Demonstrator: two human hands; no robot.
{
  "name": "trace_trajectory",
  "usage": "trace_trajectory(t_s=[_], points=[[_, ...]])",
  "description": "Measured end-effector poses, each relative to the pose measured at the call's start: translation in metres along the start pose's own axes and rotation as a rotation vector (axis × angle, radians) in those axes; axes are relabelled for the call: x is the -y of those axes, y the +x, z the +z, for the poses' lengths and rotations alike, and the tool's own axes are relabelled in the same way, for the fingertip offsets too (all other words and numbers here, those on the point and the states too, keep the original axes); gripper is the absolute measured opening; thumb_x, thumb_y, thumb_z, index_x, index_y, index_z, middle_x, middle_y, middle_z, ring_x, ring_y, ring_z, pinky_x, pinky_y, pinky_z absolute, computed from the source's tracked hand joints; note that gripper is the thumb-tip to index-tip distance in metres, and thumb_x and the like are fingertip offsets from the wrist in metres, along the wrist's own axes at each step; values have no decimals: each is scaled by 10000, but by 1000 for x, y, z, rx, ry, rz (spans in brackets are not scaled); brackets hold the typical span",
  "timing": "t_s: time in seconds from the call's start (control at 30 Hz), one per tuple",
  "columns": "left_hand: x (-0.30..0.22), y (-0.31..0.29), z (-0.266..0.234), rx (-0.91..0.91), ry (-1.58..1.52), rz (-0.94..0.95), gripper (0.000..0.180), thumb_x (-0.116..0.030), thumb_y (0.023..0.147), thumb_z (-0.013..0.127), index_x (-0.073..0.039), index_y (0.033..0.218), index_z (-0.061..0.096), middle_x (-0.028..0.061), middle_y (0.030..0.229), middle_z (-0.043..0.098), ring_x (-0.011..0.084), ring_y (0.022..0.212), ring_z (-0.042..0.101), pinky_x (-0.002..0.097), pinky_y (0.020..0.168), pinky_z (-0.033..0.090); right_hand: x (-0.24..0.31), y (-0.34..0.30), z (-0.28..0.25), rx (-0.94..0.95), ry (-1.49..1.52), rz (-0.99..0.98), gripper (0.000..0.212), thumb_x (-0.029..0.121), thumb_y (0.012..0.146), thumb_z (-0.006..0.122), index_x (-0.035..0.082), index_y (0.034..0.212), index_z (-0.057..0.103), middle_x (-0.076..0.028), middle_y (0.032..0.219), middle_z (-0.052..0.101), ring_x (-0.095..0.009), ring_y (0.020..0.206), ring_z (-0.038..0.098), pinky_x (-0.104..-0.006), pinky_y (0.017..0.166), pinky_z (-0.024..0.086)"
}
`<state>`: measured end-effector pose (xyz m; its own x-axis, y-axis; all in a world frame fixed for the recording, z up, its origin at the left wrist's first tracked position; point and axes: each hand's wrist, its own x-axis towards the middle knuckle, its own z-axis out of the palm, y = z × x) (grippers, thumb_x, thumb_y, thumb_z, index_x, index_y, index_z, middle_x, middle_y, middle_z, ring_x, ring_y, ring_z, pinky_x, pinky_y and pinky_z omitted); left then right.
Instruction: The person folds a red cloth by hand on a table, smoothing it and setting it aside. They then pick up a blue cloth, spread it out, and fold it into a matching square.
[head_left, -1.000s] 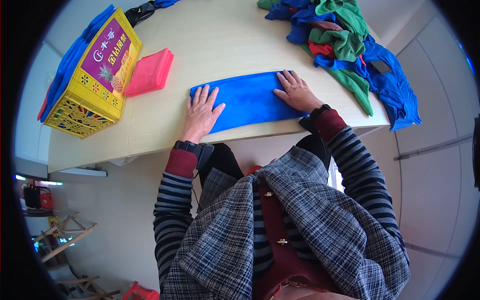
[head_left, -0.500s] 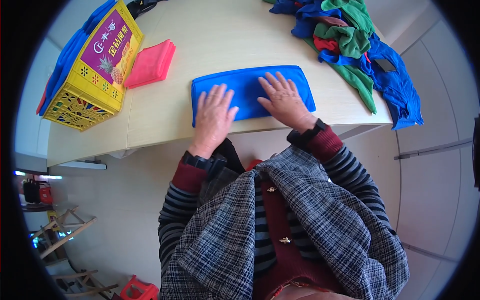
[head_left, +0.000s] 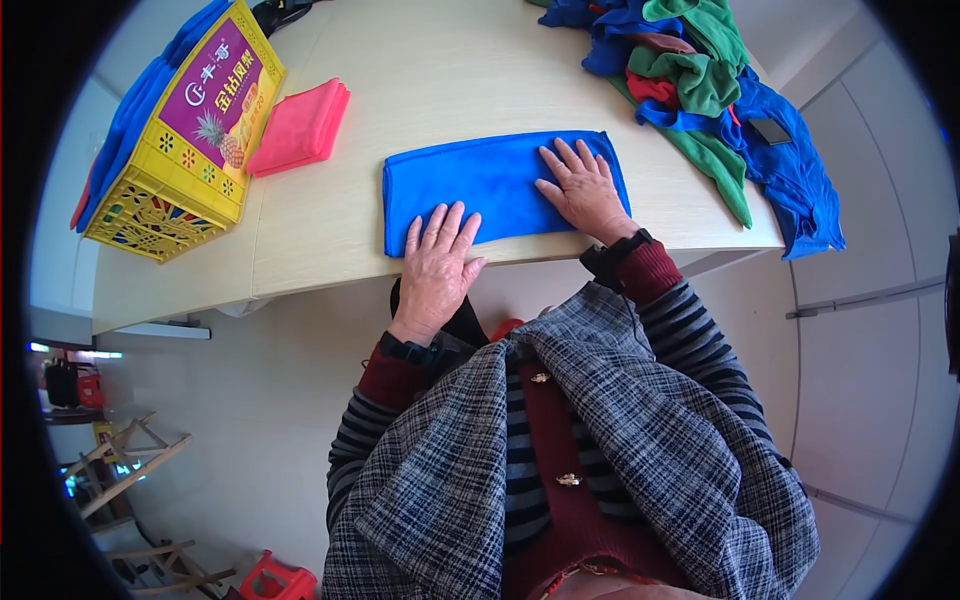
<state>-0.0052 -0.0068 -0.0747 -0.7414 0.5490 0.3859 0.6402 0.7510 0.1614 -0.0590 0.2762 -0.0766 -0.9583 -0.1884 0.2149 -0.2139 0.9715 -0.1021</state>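
A blue cloth (head_left: 490,185), folded into a long flat rectangle, lies near the front edge of the table. My left hand (head_left: 437,262) rests at its near left edge, fingertips on the fabric and palm over the table edge. On the cloth's right end lies my right hand (head_left: 588,192), flat with its fingers apart. Neither hand grips anything. A folded pink cloth (head_left: 298,128) sits further left, against a yellow crate.
The yellow plastic crate (head_left: 165,195) at the left holds blue cloths (head_left: 135,125). A loose heap of green, blue and red cloths (head_left: 690,80) covers the table's right end, a dark flat rectangular object (head_left: 771,131) on it. Below left are a red stool (head_left: 278,577) and wooden frames (head_left: 140,460).
My left hand has drawn back toward the table's near edge. The right hand has slid right to the cloth's right end. The cloth has barely moved.
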Motion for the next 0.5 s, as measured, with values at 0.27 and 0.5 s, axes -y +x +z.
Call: trace_trajectory(t_s=[0.27, 0.5], points=[[3, -15, -13, -80, -19, -65, 476, -213, 905, 700, -61, 1345, 602, 151, 1452, 536, 337, 1368, 472, 514, 1162, 324, 15, -13, -14, 27, 17, 61, 616, 507, 1040, 459, 149, 1541, 422, -151, 1608, 369, -402, 1499, 288, -554, 1217, 213], [-7, 7, -13, -187, -61, -16, 329, -158, 899, 702, -28, 1198, 663, 168, 1320, 623, 349, 1251, 569, 484, 1114, 397, 86, -20, -7, -17, 206, -152, 586, 484, 1036, 477, 142, 1512, 458, -157, 1582, 400, -394, 1493, 299, -555, 1216, 215]])
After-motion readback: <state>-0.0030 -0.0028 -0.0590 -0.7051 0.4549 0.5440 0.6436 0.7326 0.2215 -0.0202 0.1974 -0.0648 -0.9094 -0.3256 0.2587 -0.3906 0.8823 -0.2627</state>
